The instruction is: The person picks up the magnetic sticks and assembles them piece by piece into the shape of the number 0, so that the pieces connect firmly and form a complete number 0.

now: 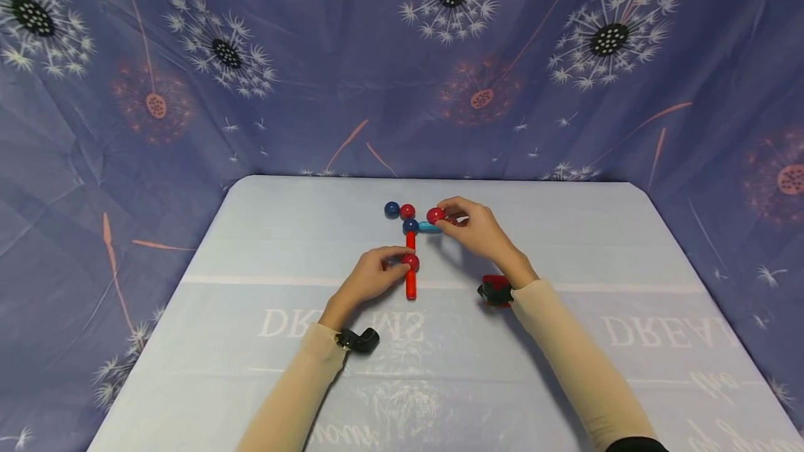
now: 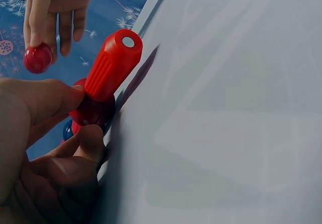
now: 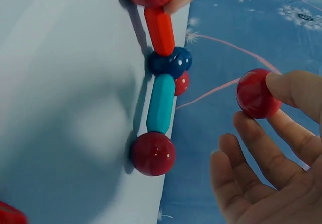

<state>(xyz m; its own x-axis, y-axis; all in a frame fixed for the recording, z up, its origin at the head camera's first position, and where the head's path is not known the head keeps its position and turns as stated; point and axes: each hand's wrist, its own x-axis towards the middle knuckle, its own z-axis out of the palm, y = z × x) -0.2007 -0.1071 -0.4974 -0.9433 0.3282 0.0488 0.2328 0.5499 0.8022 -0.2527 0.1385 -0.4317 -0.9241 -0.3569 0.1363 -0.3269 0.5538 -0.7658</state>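
On the pale blue worktop (image 1: 565, 340) lies a small structure of magnetic sticks and balls. The left hand (image 1: 370, 277) pinches a dark red ball (image 1: 411, 261) between thumb and fingers; this ball sits on the red stick (image 1: 411, 284), whose long axis runs from the person toward the far edge. In the left wrist view the free end of this stick (image 2: 113, 65) points up and away from the fingers, with a small metal disc on its tip. At the far end of the red line sits a blue ball (image 1: 410, 225), and from it a turquoise stick (image 3: 161, 103) goes off to the right and ends in another red ball (image 3: 153, 153). The right hand (image 1: 477, 229) holds 1 loose red ball (image 3: 257, 93) between thumb and index finger, the other fingers relaxed; this ball is in the air, just beside the turquoise stick and not touching it. The right hand is the nearer one to that stick. 2 more balls, blue (image 1: 392, 209) and red (image 1: 407, 211), lie just behind the structure.
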